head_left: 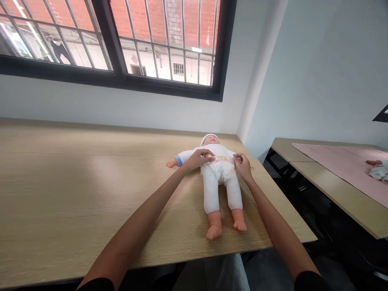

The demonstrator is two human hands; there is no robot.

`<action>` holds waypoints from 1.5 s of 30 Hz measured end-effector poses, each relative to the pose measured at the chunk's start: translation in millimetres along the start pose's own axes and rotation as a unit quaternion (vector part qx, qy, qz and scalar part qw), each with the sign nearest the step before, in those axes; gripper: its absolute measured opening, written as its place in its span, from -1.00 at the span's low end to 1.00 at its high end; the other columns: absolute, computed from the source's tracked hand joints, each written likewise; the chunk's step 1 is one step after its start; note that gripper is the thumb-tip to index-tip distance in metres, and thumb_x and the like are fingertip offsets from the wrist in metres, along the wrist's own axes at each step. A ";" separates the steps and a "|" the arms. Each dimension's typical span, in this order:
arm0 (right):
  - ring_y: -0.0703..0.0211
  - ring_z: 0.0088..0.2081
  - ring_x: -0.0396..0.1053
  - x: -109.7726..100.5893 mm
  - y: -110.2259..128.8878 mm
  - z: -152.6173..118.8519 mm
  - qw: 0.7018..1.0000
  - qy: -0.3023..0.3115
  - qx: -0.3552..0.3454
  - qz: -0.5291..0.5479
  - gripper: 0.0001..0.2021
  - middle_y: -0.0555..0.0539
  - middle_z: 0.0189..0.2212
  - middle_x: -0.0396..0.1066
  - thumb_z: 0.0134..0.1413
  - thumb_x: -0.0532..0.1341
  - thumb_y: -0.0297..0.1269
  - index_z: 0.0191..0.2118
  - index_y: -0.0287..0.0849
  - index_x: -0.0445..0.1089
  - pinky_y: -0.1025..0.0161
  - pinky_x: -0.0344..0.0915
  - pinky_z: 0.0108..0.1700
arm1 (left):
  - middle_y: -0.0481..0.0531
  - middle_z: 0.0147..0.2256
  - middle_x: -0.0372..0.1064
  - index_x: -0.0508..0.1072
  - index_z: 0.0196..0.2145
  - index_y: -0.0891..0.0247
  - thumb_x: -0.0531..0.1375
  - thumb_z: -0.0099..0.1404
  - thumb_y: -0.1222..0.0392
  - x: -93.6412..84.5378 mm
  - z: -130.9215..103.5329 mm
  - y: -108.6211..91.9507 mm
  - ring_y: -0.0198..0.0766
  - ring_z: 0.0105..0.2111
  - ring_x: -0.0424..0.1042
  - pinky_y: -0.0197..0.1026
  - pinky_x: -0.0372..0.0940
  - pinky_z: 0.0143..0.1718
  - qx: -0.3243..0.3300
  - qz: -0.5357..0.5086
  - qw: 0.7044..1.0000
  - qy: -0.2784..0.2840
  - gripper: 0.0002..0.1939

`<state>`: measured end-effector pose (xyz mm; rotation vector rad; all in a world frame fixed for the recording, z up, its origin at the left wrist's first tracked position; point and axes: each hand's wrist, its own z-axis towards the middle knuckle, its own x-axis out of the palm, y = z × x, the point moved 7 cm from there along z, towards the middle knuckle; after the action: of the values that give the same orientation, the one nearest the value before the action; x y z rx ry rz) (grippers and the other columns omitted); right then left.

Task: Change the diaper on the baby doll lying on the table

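Observation:
A baby doll (209, 190) in white clothes and a light cap lies on its back on the wooden table (91, 194), its bare feet towards me. Around its hips is a white diaper (222, 171) with a coloured print at the waist. My left hand (198, 158) is at the waistband on the left side, thumb and fingertips closed together on its edge. On the other side my right hand (242, 165) has its fingers curled in a pinch at the diaper's edge. The doll's arm on the right is mostly hidden behind my right hand.
The table's right edge runs close beside the doll, with a gap beyond it. Past that gap stands a second table (327, 178) with a pink cloth (336, 165) and part of another doll (378, 169). A barred window (169, 44) is in the wall behind.

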<state>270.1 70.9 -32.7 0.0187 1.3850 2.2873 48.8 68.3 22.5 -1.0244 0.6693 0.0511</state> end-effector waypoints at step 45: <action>0.05 -0.12 0.42 18.9 30.2 -4.0 0.973 0.216 -0.075 -0.039 -0.72 -0.12 -0.16 0.51 0.05 0.21 -0.14 -0.17 -0.16 0.50 0.08 0.33 -0.04 | 0.01 -0.40 0.42 0.44 -0.44 0.24 0.26 -0.03 0.20 1.4 -2.9 -18.0 -0.16 -0.36 0.38 -0.20 0.23 -0.35 -0.050 0.145 0.988 -0.016 -0.86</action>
<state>240.8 63.4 -13.5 -0.6048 1.3737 2.4123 54.6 56.0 34.7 -1.0127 0.7874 0.3569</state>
